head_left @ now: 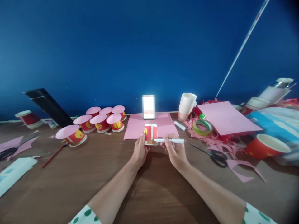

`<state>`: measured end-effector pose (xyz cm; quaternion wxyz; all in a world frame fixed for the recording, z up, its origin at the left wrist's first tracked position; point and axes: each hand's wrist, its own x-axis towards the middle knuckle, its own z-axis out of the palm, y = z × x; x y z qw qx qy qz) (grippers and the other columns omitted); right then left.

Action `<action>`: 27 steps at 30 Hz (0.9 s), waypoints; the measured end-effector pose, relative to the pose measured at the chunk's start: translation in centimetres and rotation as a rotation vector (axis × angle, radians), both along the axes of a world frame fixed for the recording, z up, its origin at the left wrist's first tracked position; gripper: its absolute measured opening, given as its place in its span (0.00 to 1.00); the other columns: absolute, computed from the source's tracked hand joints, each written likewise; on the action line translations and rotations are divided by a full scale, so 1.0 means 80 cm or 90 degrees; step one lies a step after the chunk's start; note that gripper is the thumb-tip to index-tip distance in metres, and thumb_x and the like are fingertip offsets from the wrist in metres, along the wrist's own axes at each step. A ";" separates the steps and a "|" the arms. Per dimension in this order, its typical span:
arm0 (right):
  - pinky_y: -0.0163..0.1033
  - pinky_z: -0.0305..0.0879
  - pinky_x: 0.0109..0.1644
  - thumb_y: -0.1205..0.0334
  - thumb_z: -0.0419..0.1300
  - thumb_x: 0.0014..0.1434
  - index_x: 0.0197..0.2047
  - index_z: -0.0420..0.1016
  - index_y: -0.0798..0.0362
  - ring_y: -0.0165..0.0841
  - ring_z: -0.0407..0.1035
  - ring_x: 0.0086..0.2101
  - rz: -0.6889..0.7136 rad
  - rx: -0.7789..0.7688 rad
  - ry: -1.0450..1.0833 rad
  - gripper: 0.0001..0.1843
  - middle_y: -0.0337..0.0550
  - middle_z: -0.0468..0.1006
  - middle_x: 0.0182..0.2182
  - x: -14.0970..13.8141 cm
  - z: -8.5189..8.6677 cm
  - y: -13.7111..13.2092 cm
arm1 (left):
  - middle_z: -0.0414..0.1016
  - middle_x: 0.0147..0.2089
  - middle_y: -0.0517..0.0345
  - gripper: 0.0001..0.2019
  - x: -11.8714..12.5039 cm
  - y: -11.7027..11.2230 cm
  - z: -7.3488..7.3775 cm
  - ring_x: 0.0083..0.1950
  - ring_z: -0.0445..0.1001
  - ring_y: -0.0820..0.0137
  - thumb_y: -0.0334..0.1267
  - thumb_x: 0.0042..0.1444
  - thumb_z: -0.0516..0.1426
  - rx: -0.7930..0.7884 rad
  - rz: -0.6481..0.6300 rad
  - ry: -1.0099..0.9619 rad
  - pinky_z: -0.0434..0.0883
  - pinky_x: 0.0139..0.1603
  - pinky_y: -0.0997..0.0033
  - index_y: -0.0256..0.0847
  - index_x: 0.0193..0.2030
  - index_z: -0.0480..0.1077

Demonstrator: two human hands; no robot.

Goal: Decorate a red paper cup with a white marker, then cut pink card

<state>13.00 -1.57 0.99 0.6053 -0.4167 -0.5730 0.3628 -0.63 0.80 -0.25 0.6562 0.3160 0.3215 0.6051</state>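
In the middle of the view my left hand [140, 151] is closed around a red paper cup [150, 133], which has a white vertical strip and a yellow emblem partly in sight. The cup is held above the brown table with its wide rim downward. Between the fingers of my right hand [174, 151] is a white marker [171, 141], lying nearly level. Its tip points left and meets or nearly meets the cup's lower side. Behind the cup lies a sheet of pink paper [133, 127].
Left stand several upturned red cups topped with pink paper discs [99, 119], near a black flask [48, 105]. A white cup stack [187, 105], green tape roll [202, 127], black scissors [218, 158], pink paper scraps [240, 174] and an orange-red cup [267, 146] are right. A blue wall [149, 46] rises behind.
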 end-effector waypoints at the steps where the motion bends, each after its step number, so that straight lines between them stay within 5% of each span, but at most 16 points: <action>1: 0.33 0.63 0.29 0.57 0.53 0.59 0.33 0.67 0.53 0.29 0.68 0.25 0.003 0.000 0.003 0.08 0.39 0.73 0.24 0.000 0.000 0.000 | 0.75 0.34 0.52 0.17 0.000 0.000 0.000 0.39 0.74 0.64 0.51 0.52 0.53 0.000 0.000 0.000 0.69 0.41 0.63 0.37 0.36 0.67; 27: 0.31 0.63 0.27 0.60 0.53 0.60 0.35 0.66 0.53 0.27 0.67 0.25 0.013 0.030 0.045 0.06 0.40 0.73 0.26 -0.002 0.001 0.001 | 0.75 0.35 0.50 0.19 -0.001 0.001 -0.005 0.38 0.74 0.65 0.52 0.53 0.52 0.010 -0.006 0.017 0.68 0.37 0.66 0.35 0.38 0.67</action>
